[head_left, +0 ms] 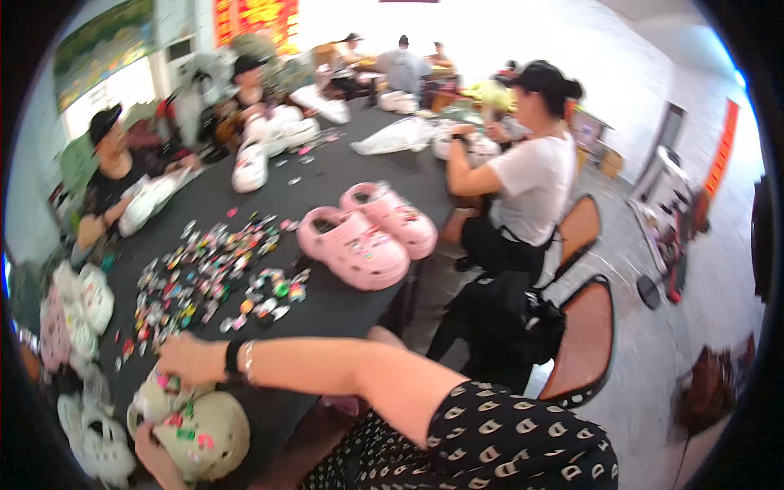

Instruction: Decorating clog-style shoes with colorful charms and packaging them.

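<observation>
A pair of cream clogs (220,437) with colourful charms on their uppers is at the lower left, by the table edge. My left hand (157,459) grips these clogs from the near side; only part of it shows. Above the rear clog, beside the charm pile, is my right hand (192,359), its fingers curled downward and blurred. Whatever it may pinch is hidden. Many small colourful shoe charms (204,265) lie spread over the dark table. Past them stands a pair of pink clogs (355,249) with charms on the front.
White and pink clogs (94,302) crowd the table's left edge. Another white clog (250,167) stands farther back. A person in a white shirt (531,180) works at the right side; two others sit at the far left. Chairs (581,343) stand on the right.
</observation>
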Tool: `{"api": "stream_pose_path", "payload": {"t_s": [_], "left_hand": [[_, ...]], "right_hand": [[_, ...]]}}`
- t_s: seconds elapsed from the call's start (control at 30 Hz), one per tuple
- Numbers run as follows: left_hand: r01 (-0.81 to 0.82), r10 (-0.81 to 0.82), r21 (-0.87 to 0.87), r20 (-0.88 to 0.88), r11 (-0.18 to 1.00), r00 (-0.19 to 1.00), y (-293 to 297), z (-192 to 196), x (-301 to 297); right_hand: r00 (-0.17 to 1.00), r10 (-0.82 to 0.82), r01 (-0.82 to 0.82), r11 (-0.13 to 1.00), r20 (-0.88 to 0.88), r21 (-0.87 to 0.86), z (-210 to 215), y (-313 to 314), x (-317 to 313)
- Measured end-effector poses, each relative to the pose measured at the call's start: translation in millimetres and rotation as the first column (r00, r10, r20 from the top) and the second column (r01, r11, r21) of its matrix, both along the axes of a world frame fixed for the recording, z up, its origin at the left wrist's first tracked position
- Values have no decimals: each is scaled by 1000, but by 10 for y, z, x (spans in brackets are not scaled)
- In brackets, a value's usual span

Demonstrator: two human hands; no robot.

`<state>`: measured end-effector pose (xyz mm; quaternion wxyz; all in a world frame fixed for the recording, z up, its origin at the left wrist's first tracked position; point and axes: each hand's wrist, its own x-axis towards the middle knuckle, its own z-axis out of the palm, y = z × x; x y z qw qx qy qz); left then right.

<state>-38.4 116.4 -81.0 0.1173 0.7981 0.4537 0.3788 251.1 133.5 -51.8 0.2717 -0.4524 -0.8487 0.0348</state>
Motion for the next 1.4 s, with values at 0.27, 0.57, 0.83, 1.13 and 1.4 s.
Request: {"api": "stream_pose_path", "payload": {"t_s": [0.27, 0.57, 0.83, 1.13, 1.4], "left_hand": [[-88, 90, 39, -51, 995, 995, -299, 352, 489], [-121, 121, -44, 5, 992, 993, -402, 436, 457], [-116, 117, 15, -38, 993, 992, -367, 440, 519], [-137, 138, -73, 11, 988, 990, -369, 357, 462], [-110, 110, -45, -4, 993, 994, -425, 503, 544]], "right_hand": [[974, 182, -186, 982, -138, -15, -21, -138, 599], [993, 90, -100, 985, -75, -139, 176, -249, 324], [987, 148, -148, 989, -61, -4, 72, -94, 292], [982, 52, -70, 993, -183, -94, 41, 36, 210], [962, 40, -67, 994, -270, -89, 45, -19, 217]]}}
